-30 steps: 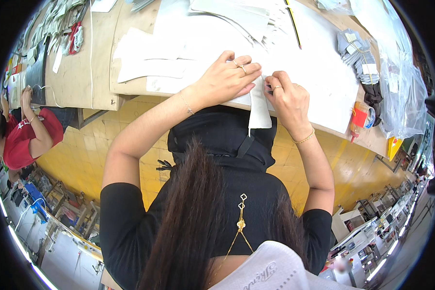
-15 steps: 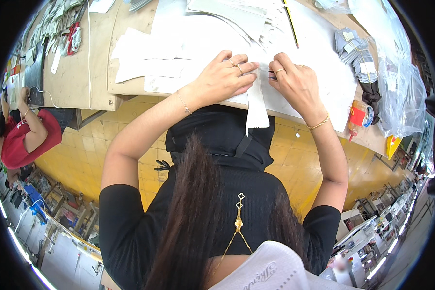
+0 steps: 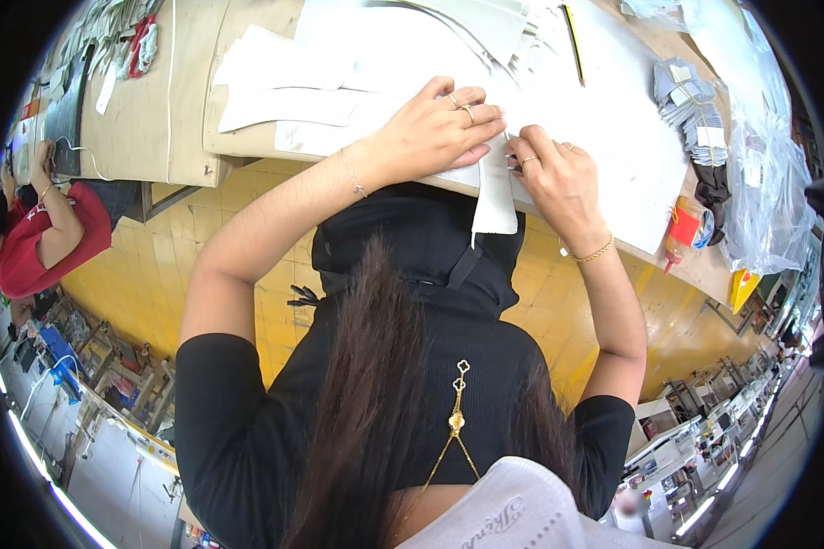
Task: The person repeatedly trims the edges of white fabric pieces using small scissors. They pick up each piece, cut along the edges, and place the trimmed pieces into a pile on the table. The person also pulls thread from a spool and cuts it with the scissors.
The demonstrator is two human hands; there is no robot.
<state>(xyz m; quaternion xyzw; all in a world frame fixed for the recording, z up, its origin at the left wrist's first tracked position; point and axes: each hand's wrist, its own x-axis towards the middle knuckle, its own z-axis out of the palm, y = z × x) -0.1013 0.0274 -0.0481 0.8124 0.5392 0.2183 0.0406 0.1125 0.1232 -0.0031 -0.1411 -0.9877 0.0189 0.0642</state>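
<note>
A narrow off-white cut piece (image 3: 496, 209) lies across the table's front edge, its wider end hanging over my lap. Over its upper part lies my left hand (image 3: 438, 128), fingers stretched to the right and thumb apart below them. Close beside the piece's right edge, my right hand (image 3: 558, 178) has its fingers curled together in a pinch. What sits between those fingertips is too small and hidden to name. Both hands are close together, and the left fingertips cover part of the piece.
Pale cut pieces (image 3: 288, 108) lie at left, with long curved ones (image 3: 485, 27) farther back. A black-and-yellow pencil (image 3: 574, 46) rests behind my right hand. At right are tied grey bundles (image 3: 691, 105), a clear plastic bag (image 3: 767, 174) and a red-labelled bottle (image 3: 682, 231). A red-sleeved person (image 3: 59, 238) works at far left.
My left hand has moved slightly up and right along the piece. The right hand has lowered a little, still pinched by its right edge. The whole view has shifted slightly.
</note>
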